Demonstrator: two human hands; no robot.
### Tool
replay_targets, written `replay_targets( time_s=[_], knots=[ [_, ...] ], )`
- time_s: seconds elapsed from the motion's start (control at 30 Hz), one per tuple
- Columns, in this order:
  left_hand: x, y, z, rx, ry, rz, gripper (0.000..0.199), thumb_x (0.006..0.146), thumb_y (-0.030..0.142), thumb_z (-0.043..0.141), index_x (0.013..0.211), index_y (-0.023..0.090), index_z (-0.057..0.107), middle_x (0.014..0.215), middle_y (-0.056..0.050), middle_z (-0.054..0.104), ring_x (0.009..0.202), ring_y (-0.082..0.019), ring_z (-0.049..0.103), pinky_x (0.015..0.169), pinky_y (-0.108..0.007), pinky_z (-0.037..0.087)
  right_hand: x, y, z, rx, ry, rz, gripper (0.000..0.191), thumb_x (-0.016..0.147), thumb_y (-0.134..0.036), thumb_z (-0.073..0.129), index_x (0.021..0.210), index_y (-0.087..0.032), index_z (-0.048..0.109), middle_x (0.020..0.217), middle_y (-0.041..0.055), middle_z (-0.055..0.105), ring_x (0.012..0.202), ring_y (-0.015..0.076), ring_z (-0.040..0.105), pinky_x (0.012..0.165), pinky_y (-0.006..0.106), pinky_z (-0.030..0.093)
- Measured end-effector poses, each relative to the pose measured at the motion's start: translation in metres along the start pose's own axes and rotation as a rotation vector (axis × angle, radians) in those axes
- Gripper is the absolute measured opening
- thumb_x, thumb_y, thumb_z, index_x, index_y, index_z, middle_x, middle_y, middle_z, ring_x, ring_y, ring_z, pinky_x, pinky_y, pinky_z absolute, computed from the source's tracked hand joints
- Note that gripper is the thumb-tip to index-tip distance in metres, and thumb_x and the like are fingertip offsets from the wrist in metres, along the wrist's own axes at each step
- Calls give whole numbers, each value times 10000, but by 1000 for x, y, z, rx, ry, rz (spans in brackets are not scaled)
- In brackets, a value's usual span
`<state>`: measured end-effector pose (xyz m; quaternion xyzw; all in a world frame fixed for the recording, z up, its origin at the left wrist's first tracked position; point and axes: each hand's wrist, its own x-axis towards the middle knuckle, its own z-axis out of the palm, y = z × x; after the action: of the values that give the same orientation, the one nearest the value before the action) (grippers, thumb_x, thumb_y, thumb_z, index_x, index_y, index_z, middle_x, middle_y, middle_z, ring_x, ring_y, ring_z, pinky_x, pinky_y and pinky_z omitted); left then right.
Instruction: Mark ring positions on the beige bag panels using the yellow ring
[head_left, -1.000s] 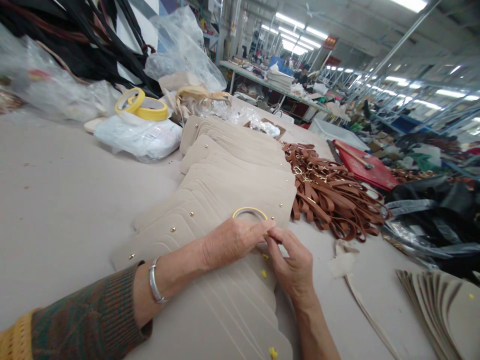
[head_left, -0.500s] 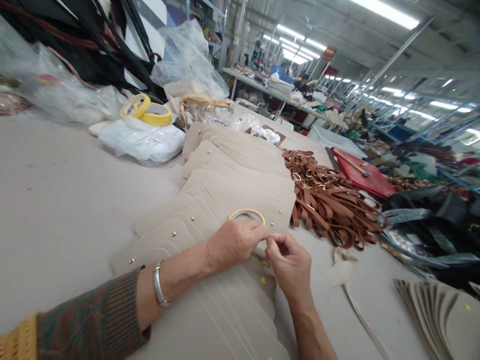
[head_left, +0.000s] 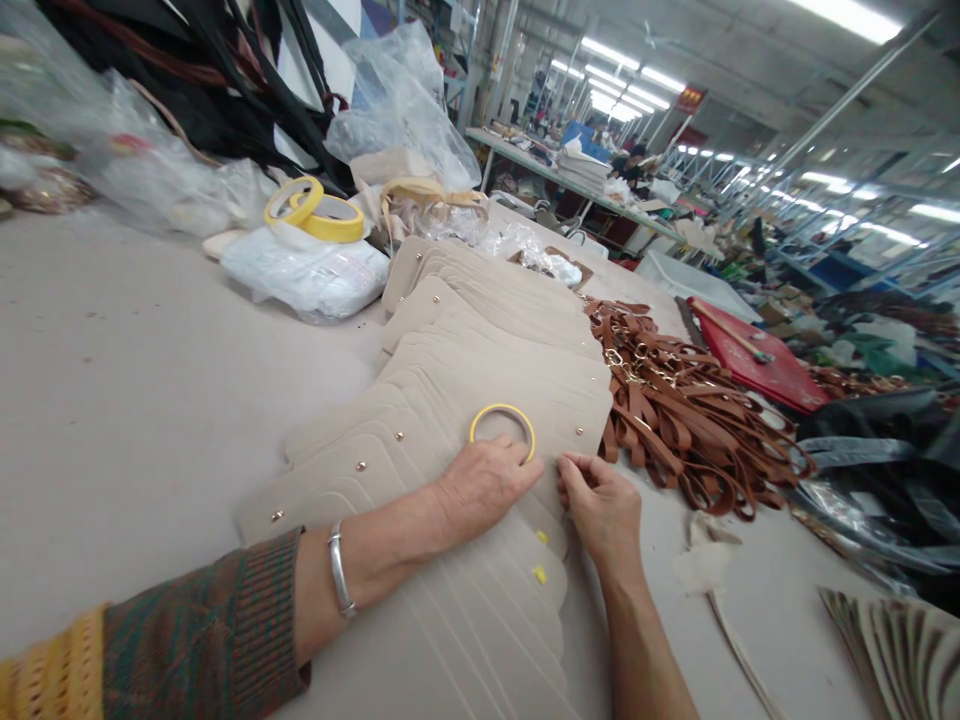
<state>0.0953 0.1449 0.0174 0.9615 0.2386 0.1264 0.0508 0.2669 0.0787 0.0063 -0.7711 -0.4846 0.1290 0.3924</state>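
Observation:
My left hand (head_left: 484, 485) is closed around the lower side of a thin roll of yellow tape (head_left: 503, 408), whose ring stands up behind the fingers. Just to its right, my right hand (head_left: 602, 505) is pinched, thumb against forefinger; whatever lies between the tips is too small to make out. Both hands are over a fanned stack of beige flat panels (head_left: 495, 350) with small metal rivets near their edges. Small yellow tape pieces (head_left: 539, 574) stick to the panels below the hands.
Brown straps with metal clasps (head_left: 667, 400) lie heaped on the right, beside a red board (head_left: 757, 355). More yellow tape rolls (head_left: 330, 220) rest on a plastic-wrapped packet (head_left: 300, 280). Another fanned beige stack (head_left: 900, 650) is at lower right, near a loose strip (head_left: 739, 650).
My hands have drawn apart, leaving a small gap between their fingertips. The tape roll has tilted more upright in my left hand. The whole view has shifted slightly.

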Motion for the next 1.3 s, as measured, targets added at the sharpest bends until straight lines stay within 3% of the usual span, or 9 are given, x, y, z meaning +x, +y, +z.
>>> replay_targets(
  time_s=[0.2, 0.37, 0.5, 0.67, 0.83, 0.97, 1.1, 1.2, 1.3],
  knots=[
    [-1, 1, -1, -6, -12, -9, 80, 925, 137, 480, 893, 170, 545, 843, -46, 584, 777, -207, 545, 602, -299, 442, 5, -2, 7, -239, 59, -161, 294, 818, -397, 517, 791, -177, 711, 732, 80, 734, 654, 208, 673, 658, 297, 486],
    [-1, 0, 0, 13, 0, -6, 102, 929, 134, 464, 894, 171, 553, 839, -52, 583, 781, -212, 541, 605, -302, 441, 3, 3, 6, -208, 77, -101, 338, 826, -441, 561, 995, -157, 632, 668, 46, 701, 580, 199, 651, 595, 291, 473],
    [-1, 0, 1, 16, 6, -7, 96, 918, 125, 474, 892, 164, 559, 864, -64, 585, 818, -219, 535, 629, -305, 445, -7, 11, 0, -68, 47, -48, 325, 855, -474, 541, 897, -172, 654, 674, 42, 696, 534, 166, 629, 571, 272, 482],
    [0, -1, 3, 12, -3, 0, 94, 919, 128, 475, 902, 161, 561, 868, -64, 584, 824, -224, 536, 638, -315, 449, -12, 10, 2, -222, 65, -235, 301, 879, -404, 512, 852, -179, 710, 783, 70, 724, 704, 189, 655, 708, 291, 474],
    [-1, -1, 5, 19, 16, 19, 71, 903, 127, 495, 904, 168, 554, 852, -54, 577, 818, -231, 530, 615, -313, 438, -2, 4, 9, -320, 100, -256, 268, 880, -344, 510, 811, -177, 708, 776, 59, 720, 714, 190, 650, 705, 285, 448],
    [-2, 0, 0, 14, 68, 36, 109, 917, 118, 452, 901, 160, 551, 856, -58, 577, 813, -218, 522, 650, -313, 440, 1, 3, 3, -339, 17, -348, 230, 893, -301, 494, 865, -195, 696, 838, 47, 711, 772, 181, 648, 745, 277, 446],
    [-5, -2, -10, -36, 206, 51, 175, 957, 165, 391, 896, 167, 555, 836, -43, 571, 798, -195, 530, 680, -299, 437, -9, 4, -10, -368, -231, -380, 214, 898, -308, 500, 876, -228, 697, 801, 29, 694, 737, 173, 640, 725, 275, 452],
    [-7, -3, -12, -115, 226, 90, 186, 969, 182, 378, 970, 184, 564, 795, -14, 573, 749, -169, 555, 632, -267, 439, -19, 4, -18, -281, -396, -354, 208, 895, -292, 507, 876, -241, 707, 812, 17, 704, 735, 167, 647, 726, 272, 471],
    [-9, -2, -6, -205, 251, 129, 210, 980, 196, 375, 1110, 190, 539, 805, -4, 611, 761, -148, 601, 653, -240, 472, -26, -1, -23, -113, -308, -287, 198, 889, -293, 525, 899, -227, 711, 822, 15, 715, 719, 163, 649, 702, 268, 494]
  ],
)
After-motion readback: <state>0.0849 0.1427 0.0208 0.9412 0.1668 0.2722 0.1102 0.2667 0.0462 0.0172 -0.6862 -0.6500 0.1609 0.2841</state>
